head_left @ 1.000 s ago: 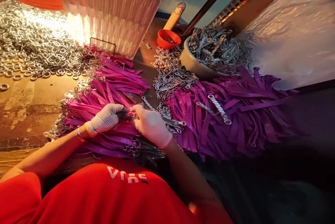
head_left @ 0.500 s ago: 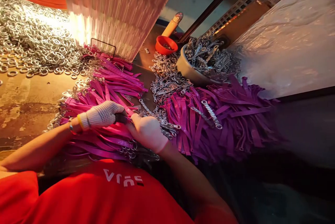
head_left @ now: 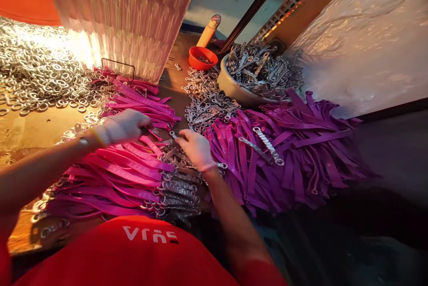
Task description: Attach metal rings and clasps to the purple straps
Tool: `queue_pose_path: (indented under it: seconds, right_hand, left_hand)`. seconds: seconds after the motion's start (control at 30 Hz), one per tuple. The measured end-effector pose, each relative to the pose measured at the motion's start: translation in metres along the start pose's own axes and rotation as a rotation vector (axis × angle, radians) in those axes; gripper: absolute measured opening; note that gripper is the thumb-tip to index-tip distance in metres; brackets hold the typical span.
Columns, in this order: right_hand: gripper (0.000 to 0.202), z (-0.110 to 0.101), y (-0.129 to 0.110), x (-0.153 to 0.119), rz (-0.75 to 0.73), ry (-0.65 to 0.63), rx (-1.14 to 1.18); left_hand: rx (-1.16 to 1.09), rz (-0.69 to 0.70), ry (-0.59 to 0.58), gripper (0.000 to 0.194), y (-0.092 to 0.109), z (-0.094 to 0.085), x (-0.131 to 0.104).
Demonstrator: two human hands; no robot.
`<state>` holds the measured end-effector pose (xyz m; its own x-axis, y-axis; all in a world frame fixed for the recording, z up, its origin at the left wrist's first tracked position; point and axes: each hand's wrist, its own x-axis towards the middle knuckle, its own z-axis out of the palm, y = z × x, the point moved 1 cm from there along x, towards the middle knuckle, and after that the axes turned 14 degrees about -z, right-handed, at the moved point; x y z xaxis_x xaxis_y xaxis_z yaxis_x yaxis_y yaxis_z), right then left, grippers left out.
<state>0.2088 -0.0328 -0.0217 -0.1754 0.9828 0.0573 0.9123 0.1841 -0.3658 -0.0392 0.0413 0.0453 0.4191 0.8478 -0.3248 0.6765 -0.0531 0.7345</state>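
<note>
My left hand [head_left: 123, 126], in a white knit glove, is closed over the pile, and a narrow magenta strap [head_left: 154, 134] sticks out from its fingers. A short way to its right, my right hand [head_left: 197, 148], also gloved, pinches a short metal chain piece [head_left: 173, 134] with a ring at its end. A gap separates the two hands. Below them lies a row of magenta straps [head_left: 127, 167] joined to rings on the left and twisted chain pieces [head_left: 179, 190] on the right.
Loose metal rings [head_left: 43, 67] are heaped at far left beside a ribbed translucent panel [head_left: 123, 18]. Behind my right hand stand a small red bowl [head_left: 200, 64] and a basin rim [head_left: 229, 87] full of chain pieces. More purple straps [head_left: 301, 143] spread at right, near plastic sheeting [head_left: 371, 45].
My hands, close together before, have moved apart. The left went left and up; the right rose slightly and now shows a chain piece at its fingertips. The view has shifted a little.
</note>
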Motion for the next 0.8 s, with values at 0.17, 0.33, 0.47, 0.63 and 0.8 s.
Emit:
queue_pose_path:
  seconds: [0.17,0.33,0.47,0.63,0.8]
  right_hand:
    - [0.033,0.037,0.012,0.035,0.026,-0.094,-0.052]
    - [0.015,0.04,0.018,0.024,-0.004,-0.082,0.034]
    - [0.024,0.025,0.015,0.014,-0.012,0.032,0.137]
    - [0.033,-0.011,-0.009,-0.003,-0.206,0.334,0.423]
    - [0.037,-0.03,-0.042,-0.015,-0.365,0.211,0.418]
  left_hand:
    - [0.371,0.029,-0.001,0.011,0.034,0.07,0.081]
    - [0.414,-0.001,0.003,0.01,0.023,0.086,0.116]
    - [0.327,0.02,-0.02,0.023,0.018,0.069,0.105]
    - [-0.077,-0.02,-0.203,0.024,0.022,0.045,0.042]
    - [-0.293,-0.076,-0.305,0.018,0.019,0.039,-0.006]
